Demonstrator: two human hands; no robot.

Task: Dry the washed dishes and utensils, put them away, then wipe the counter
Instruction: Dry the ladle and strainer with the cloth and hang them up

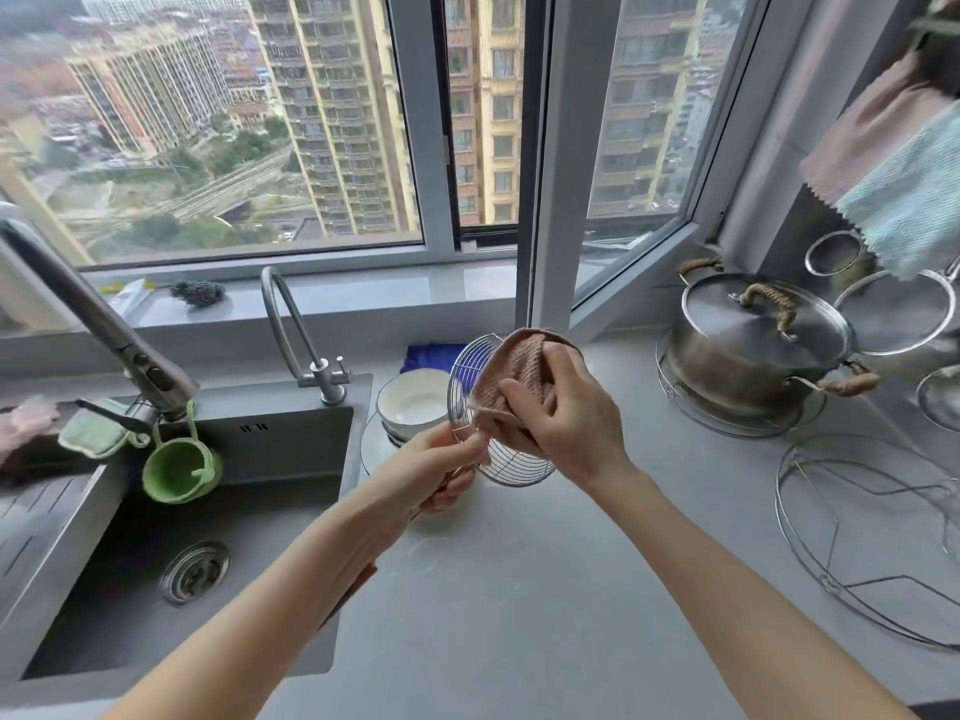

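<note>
— Wire skimmer (pixel 511 470): where, how far?
— Mid-frame. Fingers of my left hand (pixel 436 470) pinch its handle; those of my right hand (pixel 566 413) clamp the cloth (pixel 511 366) on it. Bowls (pixel 413 402) and surface (pixel 519 589) are left, I judge.

Bare forearms extend forward just right of the sink (pixel 291 449), meeting above the surface (pixel 519 589). The left hand (pixel 436 472) pinches a wire skimmer (pixel 519 475) by its handle; the right hand (pixel 571 418), fingers curled, presses a pink cloth (pixel 511 376) against it.
</note>
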